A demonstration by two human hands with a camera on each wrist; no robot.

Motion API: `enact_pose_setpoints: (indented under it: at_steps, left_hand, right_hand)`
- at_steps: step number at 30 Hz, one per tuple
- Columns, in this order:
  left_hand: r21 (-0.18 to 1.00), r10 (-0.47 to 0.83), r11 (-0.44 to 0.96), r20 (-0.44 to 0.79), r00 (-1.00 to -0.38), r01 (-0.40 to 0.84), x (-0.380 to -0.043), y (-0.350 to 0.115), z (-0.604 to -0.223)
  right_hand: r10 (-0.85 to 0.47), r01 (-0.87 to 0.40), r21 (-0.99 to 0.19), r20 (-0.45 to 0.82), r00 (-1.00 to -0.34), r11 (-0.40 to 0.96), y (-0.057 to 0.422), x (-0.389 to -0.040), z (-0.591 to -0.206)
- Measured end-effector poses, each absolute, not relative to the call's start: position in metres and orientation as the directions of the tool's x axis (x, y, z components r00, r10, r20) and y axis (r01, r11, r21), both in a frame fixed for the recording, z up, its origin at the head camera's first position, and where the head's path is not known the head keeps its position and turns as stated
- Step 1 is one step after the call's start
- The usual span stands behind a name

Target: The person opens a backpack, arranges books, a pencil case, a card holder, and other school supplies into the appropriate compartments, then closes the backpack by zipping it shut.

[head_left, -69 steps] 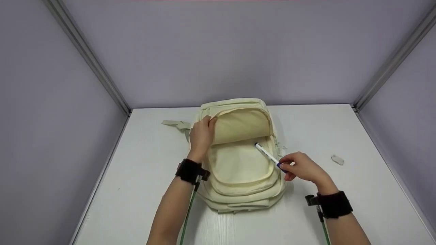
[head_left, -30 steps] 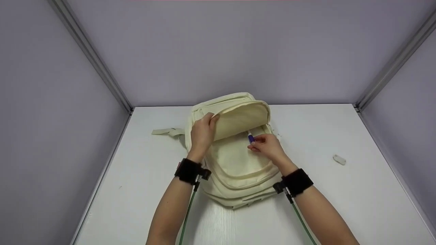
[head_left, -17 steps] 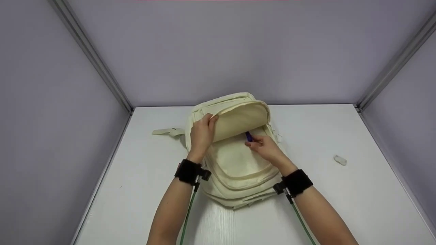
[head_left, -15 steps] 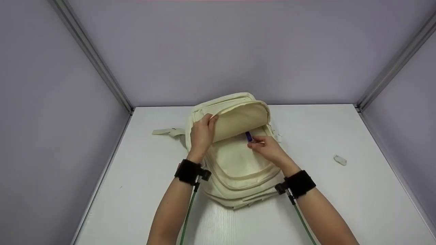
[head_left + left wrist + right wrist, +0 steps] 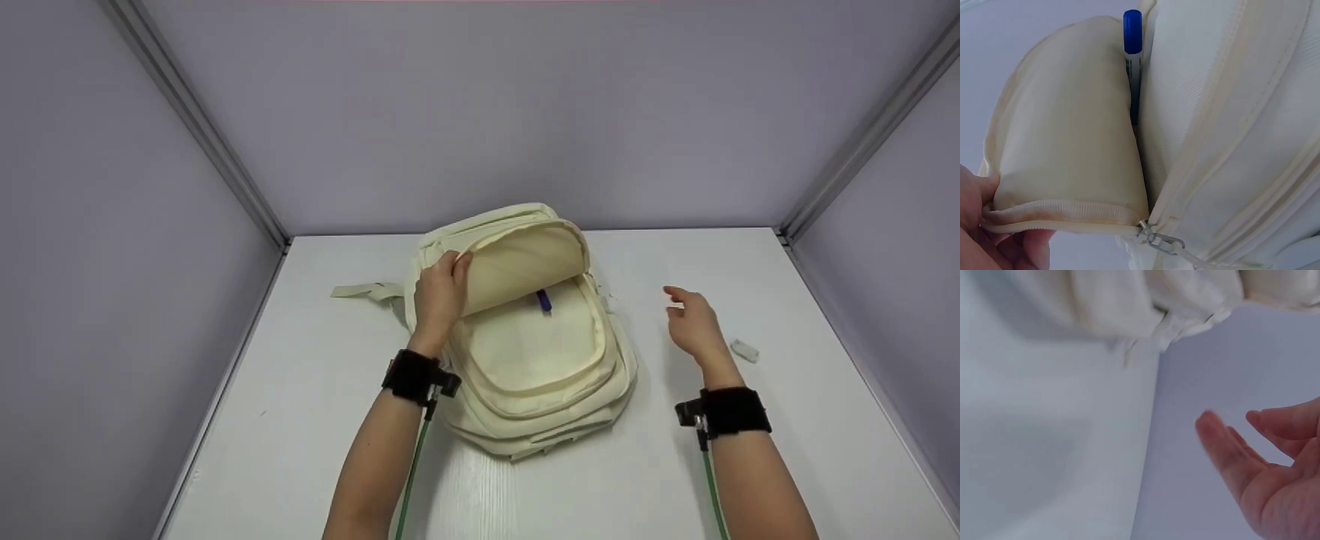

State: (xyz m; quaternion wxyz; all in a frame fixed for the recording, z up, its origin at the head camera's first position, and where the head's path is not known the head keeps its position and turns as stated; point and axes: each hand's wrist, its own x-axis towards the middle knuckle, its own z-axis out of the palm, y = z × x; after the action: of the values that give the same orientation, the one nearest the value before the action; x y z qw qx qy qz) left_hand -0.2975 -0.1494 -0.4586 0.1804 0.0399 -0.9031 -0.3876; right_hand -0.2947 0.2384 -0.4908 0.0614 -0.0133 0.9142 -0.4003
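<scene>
A cream backpack (image 5: 532, 352) lies on the white table with its front pocket unzipped. My left hand (image 5: 441, 292) pinches the edge of the pocket flap (image 5: 525, 259) and keeps it lifted. Inside the pocket a marker (image 5: 1133, 62) stands part way in, its blue end (image 5: 544, 301) showing below the flap; the rest is hidden behind the cloth. To the right of the bag my right hand (image 5: 694, 326) is in the air, holding nothing, fingers loosely bent and apart in the right wrist view.
A small whitish object (image 5: 745, 350), perhaps an eraser, lies on the table (image 5: 300, 450) just right of my right hand. A strap (image 5: 369, 290) sticks out on the bag's left. A zipper pull (image 5: 1162, 242) hangs at the pocket's corner. Grey walls surround the table.
My right hand brought the marker into the pocket, let go of it and moved away to the right. The left hand keeps holding the flap; the backpack has turned slightly.
</scene>
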Motion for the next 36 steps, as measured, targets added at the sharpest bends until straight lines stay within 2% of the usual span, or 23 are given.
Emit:
enact_pose_setpoints:
  at_steps: [3,7,11,16,30,36]
  left_hand:
    - [0.715,-0.216,0.697,0.289,-0.933,0.061,-0.299,-0.151,-0.462]
    - [0.712,-0.213,0.7,0.288,-0.934,0.06,-0.299,-0.153,-0.466]
    - [0.719,-0.206,0.692,0.273,-0.94,0.058,-0.298,-0.155,-0.467]
    - [0.717,-0.21,0.695,0.265,-0.941,0.047,-0.298,-0.156,-0.468]
    - [0.707,-0.206,0.705,0.278,-0.938,0.055,-0.299,-0.156,-0.47]
    - [0.702,-0.201,0.71,0.271,-0.941,0.051,-0.299,-0.156,-0.471]
  right_hand:
    - [-0.017,0.078,-0.526,-0.173,-0.985,0.847,0.269,-0.297,-0.501]
    - [0.089,0.226,-0.402,-0.332,-0.939,0.887,0.301,-0.291,-0.516]
    - [0.146,0.305,-0.377,-0.396,-0.907,0.875,0.321,-0.278,-0.533]
    - [0.132,0.32,-0.38,-0.445,-0.886,0.868,0.332,-0.263,-0.544]
    - [0.169,0.327,-0.316,-0.436,-0.884,0.891,0.328,-0.256,-0.539]
    - [0.261,0.388,-0.227,-0.439,-0.859,0.893,0.322,-0.26,-0.542]
